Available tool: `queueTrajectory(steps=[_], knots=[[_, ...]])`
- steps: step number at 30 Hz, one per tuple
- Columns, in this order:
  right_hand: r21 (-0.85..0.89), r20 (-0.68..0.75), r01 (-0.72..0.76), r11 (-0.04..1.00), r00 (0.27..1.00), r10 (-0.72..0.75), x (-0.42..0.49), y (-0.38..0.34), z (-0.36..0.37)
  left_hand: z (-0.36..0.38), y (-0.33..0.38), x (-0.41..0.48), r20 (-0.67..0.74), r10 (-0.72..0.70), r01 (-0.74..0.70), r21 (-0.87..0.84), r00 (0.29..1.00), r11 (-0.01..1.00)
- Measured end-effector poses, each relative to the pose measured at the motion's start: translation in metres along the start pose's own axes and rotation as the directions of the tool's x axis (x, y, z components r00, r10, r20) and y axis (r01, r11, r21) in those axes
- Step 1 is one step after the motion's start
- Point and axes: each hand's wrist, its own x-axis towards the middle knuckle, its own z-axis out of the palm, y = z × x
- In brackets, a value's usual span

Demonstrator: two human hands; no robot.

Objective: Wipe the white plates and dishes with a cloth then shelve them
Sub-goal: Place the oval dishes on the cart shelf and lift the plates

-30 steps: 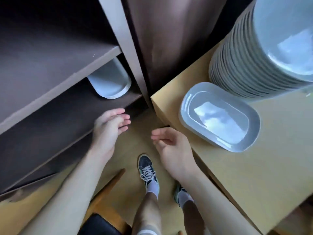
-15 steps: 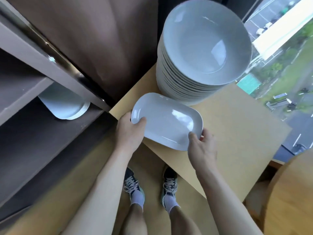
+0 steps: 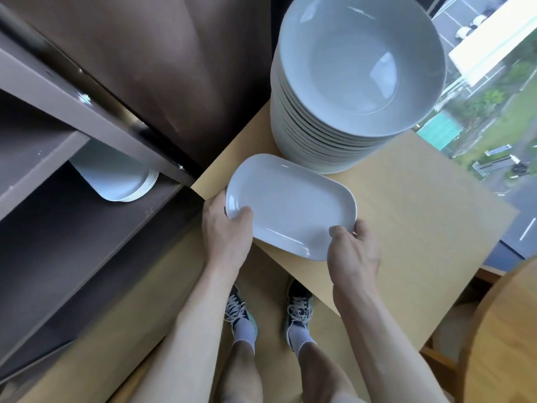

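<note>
Dish: one oval white dish (image 3: 290,205), held level at the near left corner of the table; whether it rests on the top or is just clear of it cannot be told.
Left hand: the left hand (image 3: 225,231) grips the dish's left end, thumb over the rim, fingers hidden beneath.
Right hand: the right hand (image 3: 353,254) grips the near right end, thumb on the rim, fingers curled round the edge.
Table: the table (image 3: 421,228) has a light wood top, square-cornered and bare to the right of the dish.
Bowls: a tall stack of round white bowls (image 3: 357,62) stands at the far edge, just behind the dish.
Shelf: a grey-brown shelf (image 3: 87,112) stands left of the table; a low stack of oval dishes (image 3: 116,175) sits on one level, partly hidden by the board above.
Panel: a brown panel (image 3: 174,68) rises between shelf and table.
Floor: the floor (image 3: 162,286) is light wood; the person's shoes (image 3: 241,309) stand on it beside the table edge.
Window: a window (image 3: 494,112) at right shows a road and greenery far below.
Lower right: a curved wood surface (image 3: 508,330) fills the corner.
</note>
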Motion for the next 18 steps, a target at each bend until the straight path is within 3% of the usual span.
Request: queueTrajectory(steps=[7, 11, 14, 18], knots=[[0.048, 0.035, 0.014, 0.999, 0.999, -0.016, -0.010, 0.003, -0.012, -0.009, -0.002, -0.021, -0.011, 0.009, -0.011, -0.167, 1.000, 0.986], [0.015, 0.102, 0.066, 0.998, 0.993, -0.067, -0.022, 0.001, -0.017, -0.029, -0.002, -0.022, 0.024, -0.052, 0.058, -0.343, 0.998, 0.937], [-0.052, 0.229, 0.098, 0.994, 0.970, -0.083, -0.034, -0.003, -0.018, -0.057, -0.006, -0.018, 0.094, -0.126, 0.155, -0.437, 0.988, 0.886], [-0.183, 0.484, 0.183, 0.966, 0.872, -0.074, -0.054, -0.004, -0.001, -0.109, -0.031, -0.012, 0.100, -0.197, 0.221, -0.445, 0.975, 0.868]])
